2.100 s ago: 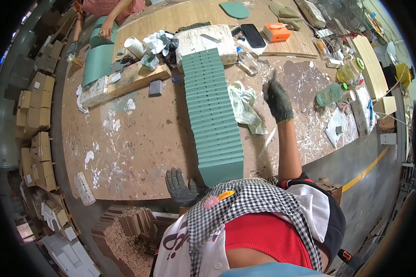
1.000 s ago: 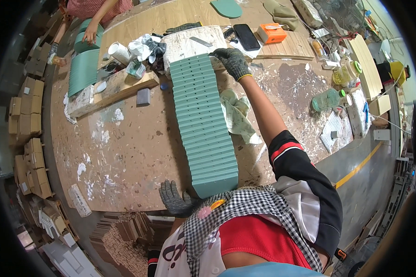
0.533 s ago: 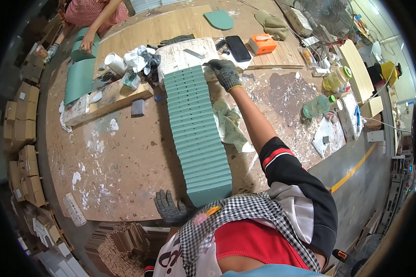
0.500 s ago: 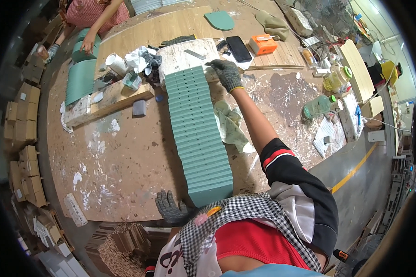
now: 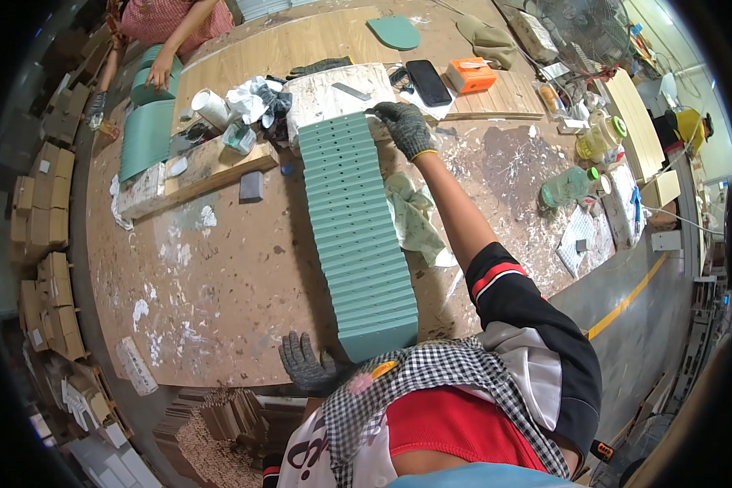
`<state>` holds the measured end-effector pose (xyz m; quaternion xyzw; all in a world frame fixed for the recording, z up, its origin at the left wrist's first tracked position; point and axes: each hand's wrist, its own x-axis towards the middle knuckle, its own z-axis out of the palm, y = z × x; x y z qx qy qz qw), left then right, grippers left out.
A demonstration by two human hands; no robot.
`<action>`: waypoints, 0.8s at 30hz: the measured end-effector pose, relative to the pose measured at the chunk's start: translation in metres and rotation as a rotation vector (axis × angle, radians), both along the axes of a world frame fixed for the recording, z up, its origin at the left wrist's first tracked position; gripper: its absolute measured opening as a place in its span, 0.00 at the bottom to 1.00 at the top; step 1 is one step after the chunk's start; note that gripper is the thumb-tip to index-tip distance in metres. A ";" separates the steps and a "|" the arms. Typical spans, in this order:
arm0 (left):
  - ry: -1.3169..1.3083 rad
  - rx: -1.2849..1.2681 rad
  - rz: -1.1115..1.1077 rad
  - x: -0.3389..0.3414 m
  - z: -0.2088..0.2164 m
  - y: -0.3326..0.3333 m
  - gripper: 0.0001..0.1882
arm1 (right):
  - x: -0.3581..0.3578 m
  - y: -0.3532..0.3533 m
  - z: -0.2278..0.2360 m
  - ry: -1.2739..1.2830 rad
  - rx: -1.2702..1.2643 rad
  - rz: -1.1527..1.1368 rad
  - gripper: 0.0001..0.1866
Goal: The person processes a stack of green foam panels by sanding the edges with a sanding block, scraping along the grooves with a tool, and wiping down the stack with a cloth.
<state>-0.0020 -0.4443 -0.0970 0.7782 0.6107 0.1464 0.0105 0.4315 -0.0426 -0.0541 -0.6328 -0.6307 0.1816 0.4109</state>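
A long row of overlapping green boards (image 5: 358, 224), with small dark holes down the middle of the farther ones, runs from near my body to a white-stained block (image 5: 321, 96). At its far right corner, my right hand (image 5: 405, 130) in a dark grey glove has its fingers bent against the end board; its fingertips are partly hidden. My left hand (image 5: 305, 362), gloved too, rests by the table's near edge left of the row's near end, fingers spread and holding nothing. A flat grey strip (image 5: 351, 91) lies on the block. Right of the row is a crumpled pale cloth (image 5: 415, 218).
At the far left another person's hand (image 5: 161, 71) touches more green boards (image 5: 148, 134). A paint-stained wooden beam (image 5: 207, 180), a small grey block (image 5: 251, 187), a phone (image 5: 428, 83), an orange box (image 5: 471, 75) and a green-capped bottle (image 5: 568, 187) lie around on the table.
The whole view has shifted slightly, so most things sit a little farther right. My hands keep their places at the row. The other person's lower arm at the far left has moved.
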 end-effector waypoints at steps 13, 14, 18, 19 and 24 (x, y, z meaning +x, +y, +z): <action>-0.043 0.041 0.008 0.005 0.002 0.001 0.27 | 0.000 0.004 -0.006 -0.044 -0.013 -0.146 0.10; -0.049 0.042 0.010 0.005 0.002 0.002 0.27 | 0.003 0.005 -0.009 -0.043 -0.012 -0.147 0.10; -0.035 0.006 0.006 0.000 0.000 0.002 0.27 | 0.003 0.004 -0.004 0.048 0.094 -0.145 0.10; -0.027 0.010 0.005 -0.001 0.000 0.001 0.28 | 0.002 0.001 -0.003 -0.019 0.081 -0.081 0.10; -0.006 -0.036 0.010 0.002 0.001 0.002 0.28 | 0.006 -0.001 -0.003 0.047 0.108 -0.104 0.08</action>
